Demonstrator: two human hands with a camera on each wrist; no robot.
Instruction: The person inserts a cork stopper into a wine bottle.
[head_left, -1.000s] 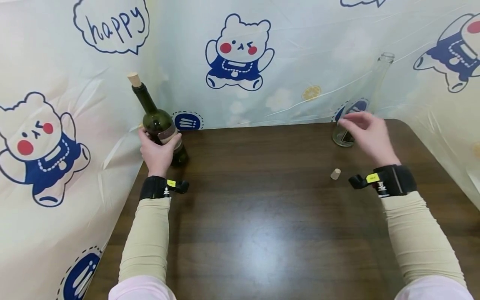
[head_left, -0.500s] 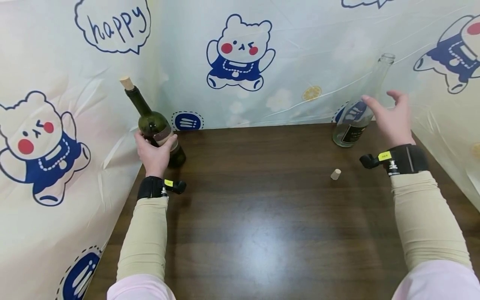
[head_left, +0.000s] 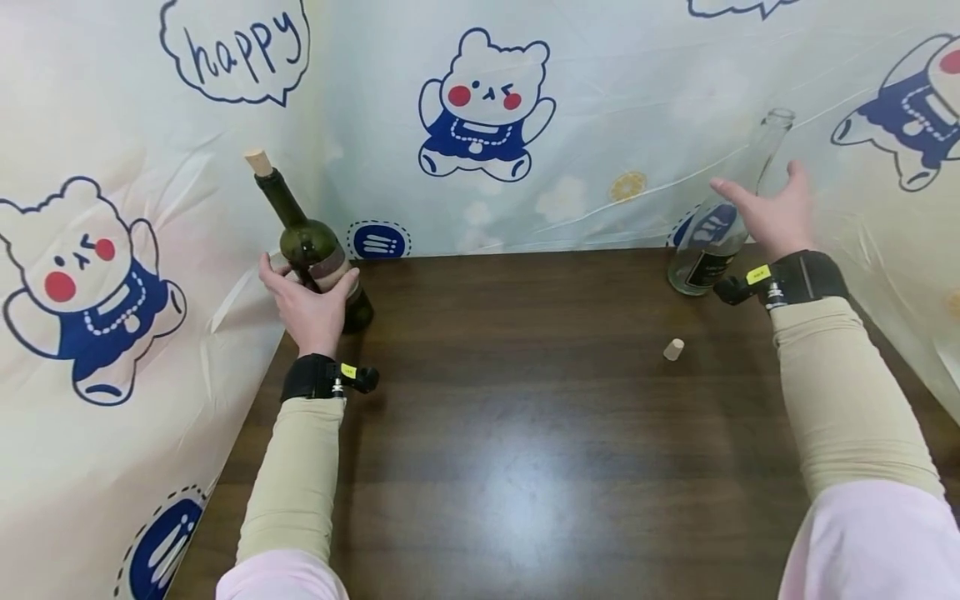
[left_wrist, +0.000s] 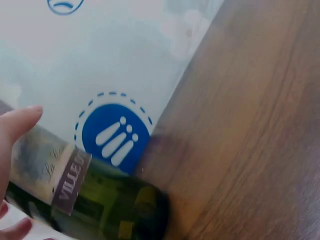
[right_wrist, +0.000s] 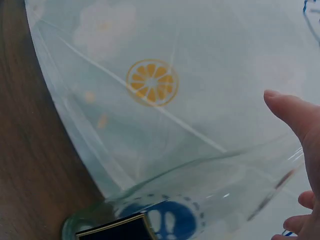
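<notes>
At the back left of the table stands a green wine bottle (head_left: 309, 242) with a cork (head_left: 258, 162) in its mouth. My left hand (head_left: 311, 312) is around its labelled body with thumb and fingers spread; in the left wrist view the thumb (left_wrist: 22, 121) is straight. Whether any finger touches the glass I cannot tell. At the back right, my right hand (head_left: 780, 218) is spread around the upper part of a clear glass bottle (head_left: 686, 271), whose mouth is uncorked. The right wrist view shows the thumb (right_wrist: 287, 110) straight and apart from the clear bottle (right_wrist: 200, 185).
A loose cork (head_left: 673, 349) lies on the brown wooden table (head_left: 510, 375), in front of the clear bottle. A printed curtain (head_left: 600, 100) with bears borders the table at the back and both sides, close behind the two bottles.
My right hand has moved right and back, spreading its fingers around the clear bottle. My left hand has loosened from the green bottle, which shifted slightly left and now stands still.
</notes>
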